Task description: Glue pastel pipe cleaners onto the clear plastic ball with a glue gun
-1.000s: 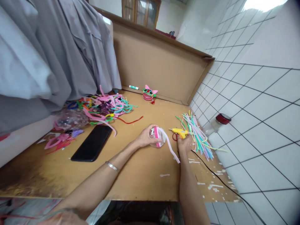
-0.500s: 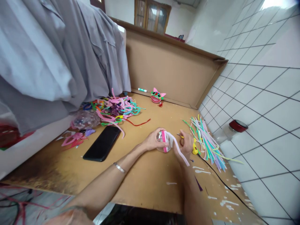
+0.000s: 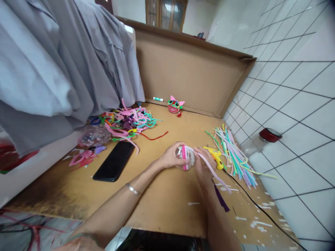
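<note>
My left hand wraps round a small clear plastic ball with a bright pink band about its middle. A pale pink pipe cleaner runs from the top of the ball down to the right. The fingers of my right hand pinch it close to the ball. Just beyond that hand a yellow glue gun lies on the table, partly covered by the fingers. Beside my right wrist is a dark purple tassel.
Pastel pipe cleaners lie bundled at the right, near a red-lidded jar. A black phone and a tangled pipe-cleaner heap are left. A finished pink-eared animal head and a marker sit at the back panel. A black cord trails right.
My right hand has let go of the glue gun, which now rests on the table, and has taken the pipe cleaner near the ball. The strip's free end has swung right. My left hand keeps its hold.
</note>
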A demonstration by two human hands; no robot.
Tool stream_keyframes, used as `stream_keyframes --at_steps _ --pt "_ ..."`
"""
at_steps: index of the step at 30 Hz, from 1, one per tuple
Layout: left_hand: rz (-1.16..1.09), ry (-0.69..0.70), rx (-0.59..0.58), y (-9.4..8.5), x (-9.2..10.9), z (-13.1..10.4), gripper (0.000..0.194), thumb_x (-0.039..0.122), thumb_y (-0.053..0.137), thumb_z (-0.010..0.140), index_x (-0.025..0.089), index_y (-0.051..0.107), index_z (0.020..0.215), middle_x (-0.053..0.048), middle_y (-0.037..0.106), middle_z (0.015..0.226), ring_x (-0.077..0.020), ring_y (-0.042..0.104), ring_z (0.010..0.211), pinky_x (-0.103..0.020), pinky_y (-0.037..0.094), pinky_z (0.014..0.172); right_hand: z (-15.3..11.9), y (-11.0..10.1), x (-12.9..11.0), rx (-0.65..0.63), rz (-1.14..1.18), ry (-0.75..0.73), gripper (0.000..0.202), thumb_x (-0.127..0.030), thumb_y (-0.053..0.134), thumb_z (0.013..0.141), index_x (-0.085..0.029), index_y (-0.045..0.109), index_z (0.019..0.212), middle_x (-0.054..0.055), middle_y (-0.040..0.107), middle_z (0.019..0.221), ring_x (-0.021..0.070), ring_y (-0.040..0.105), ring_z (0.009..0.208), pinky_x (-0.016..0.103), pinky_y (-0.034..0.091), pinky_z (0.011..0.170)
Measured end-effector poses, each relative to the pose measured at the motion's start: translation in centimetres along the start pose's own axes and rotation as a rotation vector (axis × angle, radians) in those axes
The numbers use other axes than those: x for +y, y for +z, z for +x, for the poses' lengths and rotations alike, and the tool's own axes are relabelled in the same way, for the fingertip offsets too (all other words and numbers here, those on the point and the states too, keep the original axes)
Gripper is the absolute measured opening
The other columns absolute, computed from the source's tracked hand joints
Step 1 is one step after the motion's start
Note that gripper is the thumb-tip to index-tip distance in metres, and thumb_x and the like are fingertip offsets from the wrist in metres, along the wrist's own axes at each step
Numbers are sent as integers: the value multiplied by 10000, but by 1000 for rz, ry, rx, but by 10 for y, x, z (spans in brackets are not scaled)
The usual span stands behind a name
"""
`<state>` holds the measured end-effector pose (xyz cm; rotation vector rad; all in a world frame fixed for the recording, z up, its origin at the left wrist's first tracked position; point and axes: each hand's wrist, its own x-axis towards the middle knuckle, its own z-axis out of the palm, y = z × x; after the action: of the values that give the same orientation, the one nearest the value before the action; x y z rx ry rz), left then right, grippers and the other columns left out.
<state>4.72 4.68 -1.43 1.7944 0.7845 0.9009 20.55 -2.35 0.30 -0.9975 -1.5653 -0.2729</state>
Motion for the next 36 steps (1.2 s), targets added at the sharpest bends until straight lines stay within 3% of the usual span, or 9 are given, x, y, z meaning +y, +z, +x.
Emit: stream_keyframes --at_steps 13,24,36 --pt "-65 -26 -52 -3 1 1 649 360 800 604 172 548 1172 4 604 918 -162 554 826 -282 482 780 -12 12 -4 -15 155 242 160 -266 529 939 -206 676 954 49 709 903 179 656 873 349 538 803" --pt "-26 18 -2 -1 -6 5 660 306 834 593 188 579 1190 -62 601 1154 -226 581 1034 -347 486 936 -16 15 -2 -24 141 258 183 -292 513 947 -206 674 929 47 686 873 186 639 844 350 527 789" --pt "-45 -17 -36 -3 -1 2 684 316 824 622 182 556 1237 -58 626 1128 -232 584 1042 -350 481 943 -16 16 -5 -17 81 274 226 -298 494 963 -202 690 906 53 676 872 193 628 863 362 509 806"
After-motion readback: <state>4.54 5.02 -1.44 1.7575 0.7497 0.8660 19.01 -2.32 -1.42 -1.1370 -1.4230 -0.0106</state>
